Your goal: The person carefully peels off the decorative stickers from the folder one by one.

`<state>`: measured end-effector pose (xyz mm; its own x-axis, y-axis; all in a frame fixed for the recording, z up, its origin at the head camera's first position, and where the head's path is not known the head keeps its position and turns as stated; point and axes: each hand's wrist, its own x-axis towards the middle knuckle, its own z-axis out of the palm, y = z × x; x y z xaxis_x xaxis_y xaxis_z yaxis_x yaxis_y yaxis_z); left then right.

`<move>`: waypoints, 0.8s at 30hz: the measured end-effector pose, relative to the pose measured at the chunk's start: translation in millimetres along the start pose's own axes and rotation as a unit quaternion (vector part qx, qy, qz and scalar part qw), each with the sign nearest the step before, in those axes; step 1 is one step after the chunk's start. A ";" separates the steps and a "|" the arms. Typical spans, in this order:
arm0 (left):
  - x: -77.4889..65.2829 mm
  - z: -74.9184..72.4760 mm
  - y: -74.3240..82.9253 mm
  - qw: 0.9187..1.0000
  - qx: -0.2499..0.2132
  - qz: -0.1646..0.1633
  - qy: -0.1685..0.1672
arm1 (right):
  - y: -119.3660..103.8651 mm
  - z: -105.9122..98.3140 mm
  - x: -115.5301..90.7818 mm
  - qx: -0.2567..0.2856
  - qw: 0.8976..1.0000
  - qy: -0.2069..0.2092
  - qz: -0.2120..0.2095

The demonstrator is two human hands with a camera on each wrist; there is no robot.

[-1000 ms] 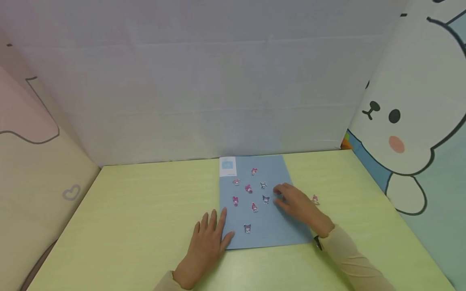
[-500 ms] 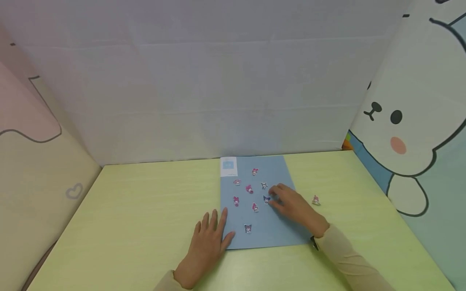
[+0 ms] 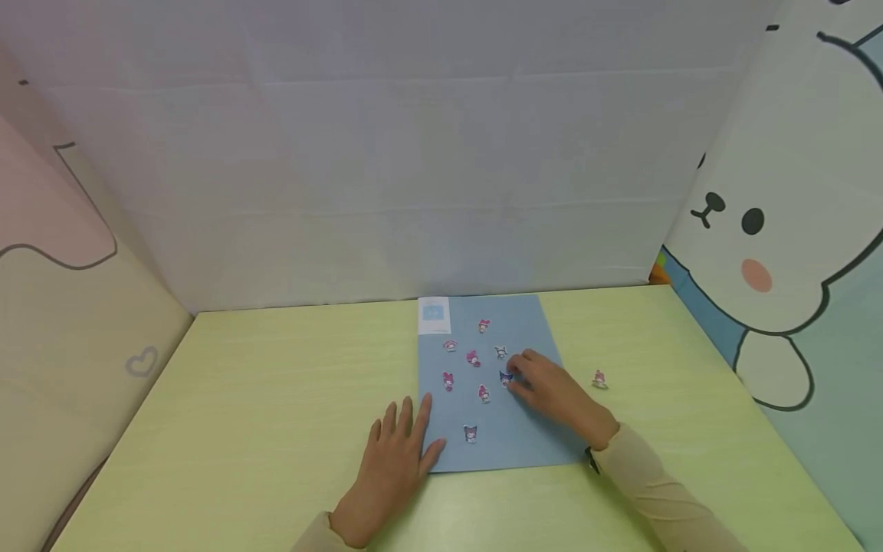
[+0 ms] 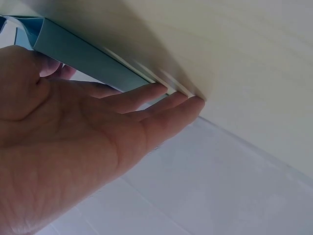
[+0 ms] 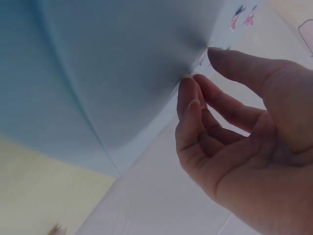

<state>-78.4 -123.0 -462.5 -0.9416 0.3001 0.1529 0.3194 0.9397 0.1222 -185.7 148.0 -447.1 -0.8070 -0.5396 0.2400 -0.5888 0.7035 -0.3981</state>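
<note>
A light blue folder (image 3: 531,437) lies on the table, with several small cartoon stickers on it, such as a pink sticker (image 3: 472,358). My left hand (image 3: 389,464) rests at its lower left edge, fingers straight, index finger and thumb on the folder; in the left wrist view the fingers lie along the folder's side (image 4: 88,56). My right hand (image 3: 552,387) is over the right part. Its curled fingers and thumb meet the surface around a dark-eared sticker (image 3: 506,378); in the right wrist view this sticker (image 5: 201,59) sits between thumb and fingertip.
Another sticker (image 3: 599,379) lies on the yellow-green table (image 3: 276,391), right of the folder. A white label (image 3: 434,316) is at the folder's top left corner. A pale wall (image 3: 386,176) stands behind; printed panels stand at both sides.
My right hand has moved left to the dark-eared sticker, uncovering more of the loose sticker on the table. The left hand has stayed in place.
</note>
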 end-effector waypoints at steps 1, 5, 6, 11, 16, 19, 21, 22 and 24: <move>0.0 0.1 0.0 1.000 0.000 -0.001 -0.002 | -0.2 0.2 0.0 -0.002 1.000 0.001 0.000; 0.3 -0.4 0.0 1.000 0.000 -0.002 -0.004 | -1.7 0.3 -0.3 -0.006 1.000 0.005 0.000; 0.2 -0.8 0.1 1.000 -0.001 -0.002 -0.003 | -2.3 0.1 -0.4 -0.006 1.000 0.005 0.000; 0.0 -2.5 0.7 1.000 0.002 0.000 0.003 | -4.9 -0.8 -0.2 -0.006 1.000 -0.005 0.003; 0.0 -1.9 0.9 1.000 0.008 0.001 0.007 | -6.2 -0.6 -0.2 -0.003 1.000 -0.003 0.000; 0.1 -1.0 0.6 1.000 0.008 0.001 0.008 | -6.1 0.1 -0.5 -0.005 1.000 0.012 -0.017; 0.0 -0.5 0.4 1.000 0.007 0.001 0.008 | -6.8 -0.5 -0.2 -0.004 1.000 0.008 -0.016; 0.1 -0.1 0.3 1.000 0.008 0.001 0.009 | -7.2 -0.7 0.2 -0.003 1.000 0.004 -0.012; 0.0 -0.2 0.3 1.000 0.006 0.001 0.007 | -7.8 -1.0 0.9 -0.004 1.000 -0.004 -0.004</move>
<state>-78.2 -122.7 -462.3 -0.9397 0.2992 0.1660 0.3191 0.9413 0.1099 -181.9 142.4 -442.9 -0.8013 -0.5498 0.2359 -0.5964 0.7026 -0.3880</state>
